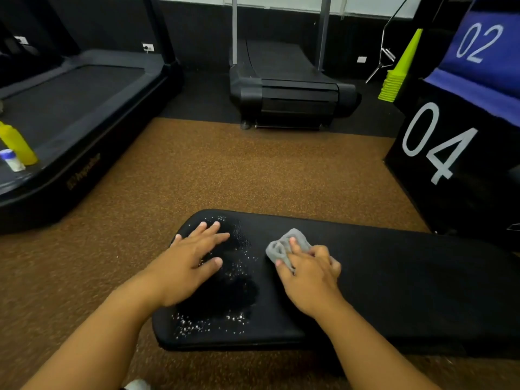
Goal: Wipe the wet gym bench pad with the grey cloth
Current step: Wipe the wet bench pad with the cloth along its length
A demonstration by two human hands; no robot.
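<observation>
The black gym bench pad (394, 291) runs across the lower half of the head view, from centre to right edge. Water droplets (208, 323) glisten on its left end, around a darker wet patch. My left hand (188, 263) lies flat on that left end, fingers spread, holding nothing. My right hand (308, 274) presses the bunched grey cloth (281, 246) onto the pad just right of the wet area. Part of the cloth is hidden under my fingers.
Brown rubber flooring (211, 170) surrounds the bench. A black treadmill (70, 108) at left carries a yellow bottle (17, 144) and a small white bottle (12, 160). Another treadmill (287, 85) stands ahead. Numbered black boxes (450, 153) and stacked green cones (399, 68) are at right.
</observation>
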